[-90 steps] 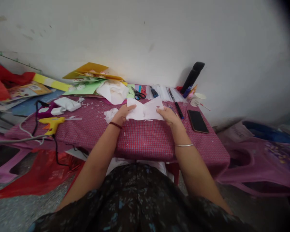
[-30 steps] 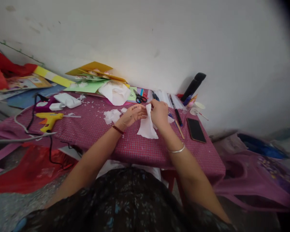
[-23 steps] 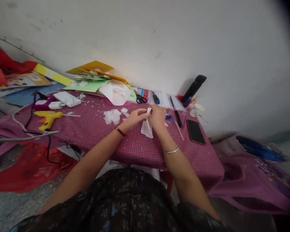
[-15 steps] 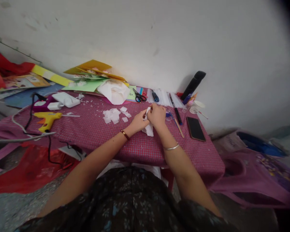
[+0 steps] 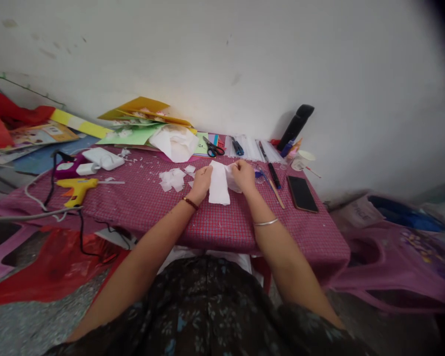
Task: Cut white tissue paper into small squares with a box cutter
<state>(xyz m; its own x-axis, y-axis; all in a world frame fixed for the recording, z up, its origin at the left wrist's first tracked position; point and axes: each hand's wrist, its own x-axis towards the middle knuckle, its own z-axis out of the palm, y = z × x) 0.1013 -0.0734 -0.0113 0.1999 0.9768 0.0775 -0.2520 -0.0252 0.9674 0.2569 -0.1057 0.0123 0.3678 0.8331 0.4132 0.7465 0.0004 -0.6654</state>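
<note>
Between my two hands a strip of thin white tissue paper (image 5: 219, 185) hangs partly unfolded above the checked tablecloth. My left hand (image 5: 202, 181) pinches its upper left edge. On the other side, my right hand (image 5: 244, 175) is closed on the paper's right part, where a thinner layer spreads out beneath the fingers. Several small torn white paper pieces (image 5: 172, 179) lie in a loose pile left of my left hand. A wooden stick (image 5: 276, 195) rests to the right of my right hand.
A yellow glue gun (image 5: 77, 189) with its cord lies at the left. Scissors (image 5: 212, 147), a blue cutter (image 5: 238, 147) and a black pen (image 5: 273, 175) lie toward the back. A phone (image 5: 302, 193) is at the right, and folded coloured cards (image 5: 141, 129) stand against the wall.
My hands have moved apart, the left one going left. The white paper, bunched between them before, is now opened out into a wider strip.
</note>
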